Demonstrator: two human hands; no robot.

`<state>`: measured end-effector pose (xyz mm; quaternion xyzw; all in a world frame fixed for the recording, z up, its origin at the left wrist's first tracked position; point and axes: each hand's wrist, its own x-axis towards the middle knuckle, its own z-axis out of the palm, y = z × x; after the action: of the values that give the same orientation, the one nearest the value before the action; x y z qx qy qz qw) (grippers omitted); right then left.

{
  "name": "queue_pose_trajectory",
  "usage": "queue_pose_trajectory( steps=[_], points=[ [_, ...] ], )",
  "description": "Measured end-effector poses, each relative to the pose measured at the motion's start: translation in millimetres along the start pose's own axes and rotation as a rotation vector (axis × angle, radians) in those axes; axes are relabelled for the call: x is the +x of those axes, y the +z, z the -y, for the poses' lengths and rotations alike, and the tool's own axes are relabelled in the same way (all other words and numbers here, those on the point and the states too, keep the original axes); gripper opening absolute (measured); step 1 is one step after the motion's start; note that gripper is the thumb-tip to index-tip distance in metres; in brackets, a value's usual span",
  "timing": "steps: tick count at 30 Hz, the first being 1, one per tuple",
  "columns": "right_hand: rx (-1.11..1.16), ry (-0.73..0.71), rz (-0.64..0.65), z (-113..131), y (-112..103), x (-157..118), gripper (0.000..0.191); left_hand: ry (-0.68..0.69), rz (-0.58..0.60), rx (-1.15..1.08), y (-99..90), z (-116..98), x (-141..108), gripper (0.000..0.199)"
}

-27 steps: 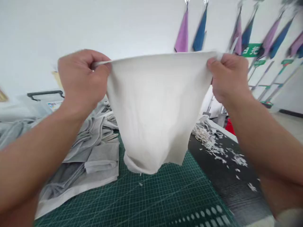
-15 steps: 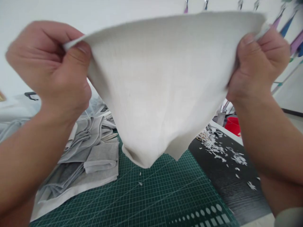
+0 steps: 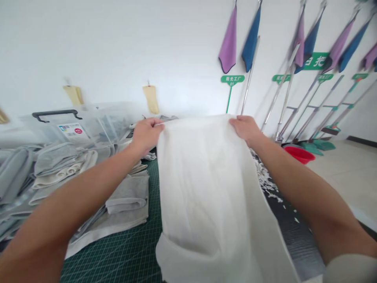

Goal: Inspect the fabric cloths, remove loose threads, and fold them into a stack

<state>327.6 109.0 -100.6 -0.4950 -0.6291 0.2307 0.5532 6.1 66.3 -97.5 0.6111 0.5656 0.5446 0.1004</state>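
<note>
The one white cloth (image 3: pixel 203 169) is held up over the green cutting mat (image 3: pixel 118 251), its upper edge drawn out between the two hands; the left hand (image 3: pixel 146 135) pinches that edge's left end, the right hand (image 3: pixel 246 127) its right end, so neither is nearer; the long axis runs from the hands down towards the wearer, with a fold across the lower part and the bottom cut off by the frame; grey cloths (image 3: pixel 129 192), too overlapped to count, lie on the mat's left part and beyond; pale scraps (image 3: pixel 265 177), uncountable, lie right of the mat on the dark table (image 3: pixel 302 247); one red basin (image 3: pixel 300 154) stands past the mat's right side; on the wall beyond the mat hang four purple cloths (image 3: pixel 228 43) and four blue cloths (image 3: pixel 251 41).
</note>
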Motion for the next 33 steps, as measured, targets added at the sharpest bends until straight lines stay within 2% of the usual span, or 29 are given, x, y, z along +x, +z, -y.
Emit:
queue_pose_trajectory(
  steps=[1,3,8,13,17,22,25,29,31,33],
  points=[
    [-0.119,0.102,0.017,-16.9,9.2,-1.8,0.015,-0.034,0.038,0.089,9.4,16.2,-1.0,0.022],
    [-0.189,0.168,0.042,-47.6,25.3,-7.2,0.013,-0.073,0.112,0.234,25.5,44.2,-5.3,0.022],
    [-0.319,0.244,0.073,-101.5,49.3,-17.3,0.016,-0.119,0.238,0.275,54.9,87.4,-19.6,0.021],
    [-0.399,0.283,0.121,-123.9,58.4,-20.4,0.013,-0.150,0.282,0.291,73.4,113.6,-29.6,0.032],
    [-0.418,0.316,0.188,-129.2,61.3,-25.5,0.014,-0.152,0.282,0.317,74.2,126.1,-33.3,0.029],
    [-0.396,0.326,0.354,-123.9,63.2,-39.1,0.014,-0.083,0.244,0.342,62.3,119.1,-31.5,0.028],
    [-0.348,0.246,0.372,-111.4,61.5,-42.9,0.012,-0.020,0.212,0.330,53.7,104.0,-28.9,0.028],
    [-0.275,0.131,0.294,-85.7,48.2,-31.6,0.017,0.031,0.108,0.295,36.5,81.1,-16.1,0.030],
    [-0.236,0.058,0.211,-69.8,37.9,-21.6,0.021,0.046,-0.028,0.249,24.4,68.8,-5.0,0.030],
    [-0.183,-0.111,0.077,-52.0,28.2,-13.0,0.022,0.084,-0.185,0.183,11.3,54.3,5.9,0.028]
  ],
)
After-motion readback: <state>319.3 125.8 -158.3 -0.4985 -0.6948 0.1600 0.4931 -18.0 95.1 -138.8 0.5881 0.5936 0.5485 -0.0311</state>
